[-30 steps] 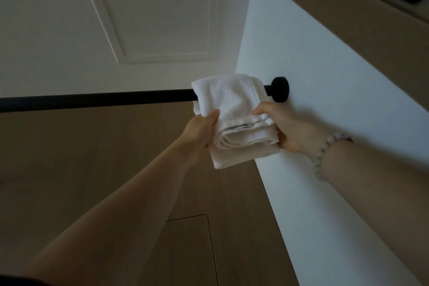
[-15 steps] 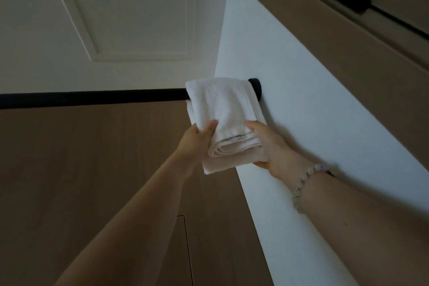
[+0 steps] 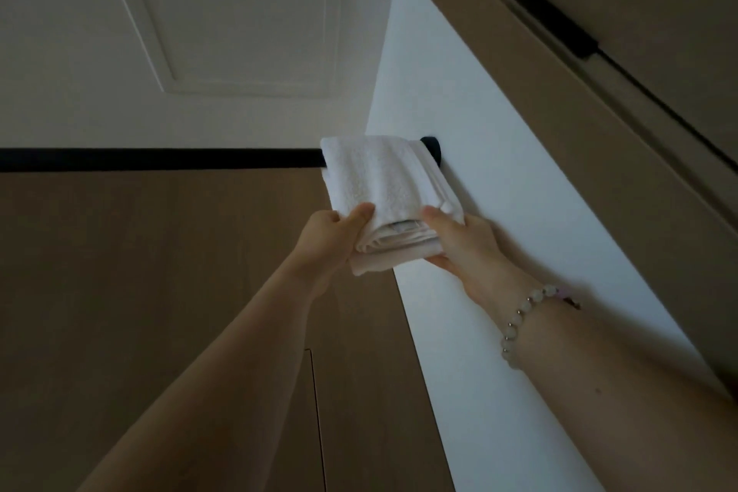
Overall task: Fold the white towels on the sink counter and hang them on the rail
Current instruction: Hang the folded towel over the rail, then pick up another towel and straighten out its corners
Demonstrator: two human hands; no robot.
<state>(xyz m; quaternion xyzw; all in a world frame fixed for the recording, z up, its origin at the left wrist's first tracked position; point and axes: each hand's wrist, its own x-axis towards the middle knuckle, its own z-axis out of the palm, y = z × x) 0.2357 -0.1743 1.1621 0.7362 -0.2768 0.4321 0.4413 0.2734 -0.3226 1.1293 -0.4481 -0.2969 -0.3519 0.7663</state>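
A folded white towel (image 3: 379,180) hangs over the right end of a black rail (image 3: 159,159), close to the rail's round wall mount (image 3: 433,150). My left hand (image 3: 331,236) pinches the towel's lower left corner, thumb on the front. My right hand (image 3: 459,240) grips the lower right corner, with the fingers under the folded layers. Both arms reach upward from below. The towel's back half is hidden behind the rail.
A white wall (image 3: 499,212) runs along the right, touching the rail's end. Above it hangs a wooden cabinet (image 3: 599,72) with a black handle (image 3: 551,22). Behind the rail are a wood panel (image 3: 159,272) and a white panelled surface (image 3: 239,32).
The towel has slid right along the rail until it nearly covers the wall mount. Both hands have shifted down to the towel's lower corners.
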